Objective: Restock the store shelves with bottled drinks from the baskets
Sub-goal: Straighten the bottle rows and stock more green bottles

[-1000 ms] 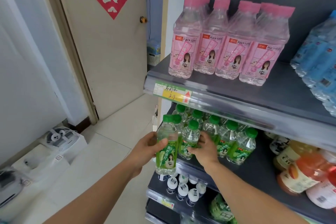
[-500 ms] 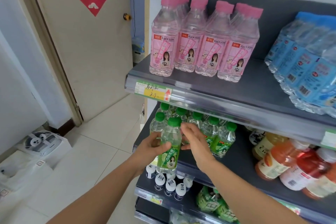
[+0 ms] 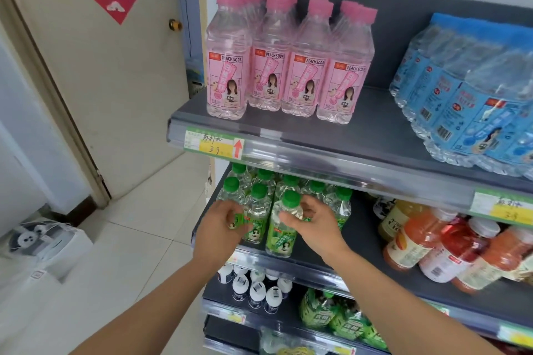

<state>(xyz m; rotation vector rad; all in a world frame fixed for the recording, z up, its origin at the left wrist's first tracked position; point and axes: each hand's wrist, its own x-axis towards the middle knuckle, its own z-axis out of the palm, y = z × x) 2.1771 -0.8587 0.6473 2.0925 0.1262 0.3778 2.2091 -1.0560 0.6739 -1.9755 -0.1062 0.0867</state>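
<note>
Several green-capped bottles [image 3: 317, 190] with green labels stand at the left end of the grey middle shelf [image 3: 363, 242]. One green-capped bottle [image 3: 281, 239] stands in front of them at the shelf's front edge, and my right hand [image 3: 317, 228] holds its upper part with curled fingers. My left hand [image 3: 220, 229] grips the leftmost front green bottle [image 3: 230, 186] around its label. No basket is in view.
Pink peach soda bottles [image 3: 277, 60] and a wrapped blue bottle pack [image 3: 467, 101] fill the top shelf. Orange and red juice bottles [image 3: 450, 248] lie to the right on the middle shelf. White-capped bottles [image 3: 256, 288] stand below. A door [image 3: 115, 81] and white boxes [image 3: 43, 242] are on the left.
The green bottle my left hand carried now stands at the shelf's front edge under my right hand. My left hand has shifted to the leftmost bottle. The view turned right.
</note>
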